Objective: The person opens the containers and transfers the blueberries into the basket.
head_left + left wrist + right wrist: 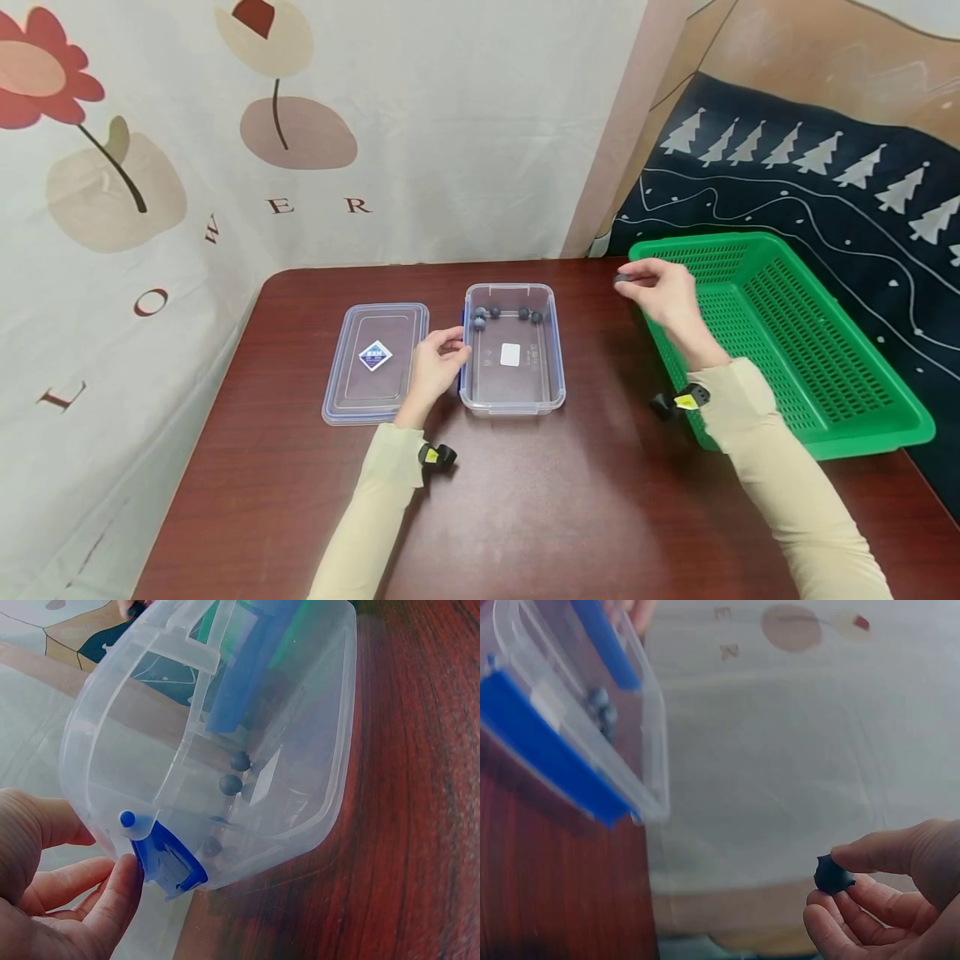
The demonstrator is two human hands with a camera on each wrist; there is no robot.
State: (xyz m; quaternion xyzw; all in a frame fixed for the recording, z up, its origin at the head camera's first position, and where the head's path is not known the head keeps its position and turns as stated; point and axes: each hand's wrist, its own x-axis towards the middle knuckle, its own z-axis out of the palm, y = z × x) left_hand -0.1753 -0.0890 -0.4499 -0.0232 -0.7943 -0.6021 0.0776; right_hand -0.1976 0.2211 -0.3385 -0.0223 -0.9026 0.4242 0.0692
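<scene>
My right hand (pixel 660 292) pinches a dark blueberry (pixel 832 876) between thumb and fingertips. It is raised at the far left corner of the green basket (pixel 885 417). A clear plastic box (pixel 510 407) stands lidless in the middle of the table, with several blueberries (pixel 524 313) near its far end. My left hand (pixel 437 367) holds the box's left side with curled fingers. In the left wrist view its fingertips touch the box by a blue latch (pixel 169 859). The thumb tip is partly hidden there.
The clear lid (pixel 375 392) with a blue-white label lies flat, left of the box, partly under the left hand. A brown table (pixel 525 517) carries everything. Behind it hangs a white printed curtain (pixel 450 150); dark tree-patterned cloth (pixel 750 192) is beyond the basket.
</scene>
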